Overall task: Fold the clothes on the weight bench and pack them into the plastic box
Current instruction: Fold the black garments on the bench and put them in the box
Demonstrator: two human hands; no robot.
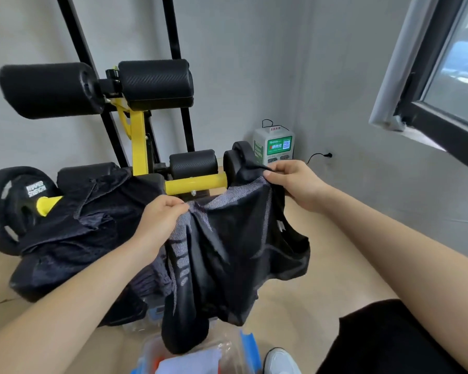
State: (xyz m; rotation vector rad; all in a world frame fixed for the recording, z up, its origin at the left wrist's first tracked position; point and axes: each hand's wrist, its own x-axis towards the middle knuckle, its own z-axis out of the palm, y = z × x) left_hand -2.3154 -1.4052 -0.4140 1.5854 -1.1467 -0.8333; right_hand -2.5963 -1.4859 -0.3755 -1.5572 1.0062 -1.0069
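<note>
I hold a black sports garment (227,255) with grey patterned panels up in the air by its top edge. My left hand (162,220) pinches its left corner and my right hand (292,182) pinches its right corner. The cloth hangs down over the clear plastic box (243,344) with blue clips at the bottom centre; something white and orange lies inside the box. More dark clothes (87,220) lie heaped on the black pad of the weight bench (41,279) at the left.
The bench's yellow frame (195,183), black foam rollers (154,82) and a weight plate (8,206) stand behind the clothes. A white charging box (274,145) sits in the corner. An open window (441,85) juts in at the right. A white shoe (278,360) is beside the box.
</note>
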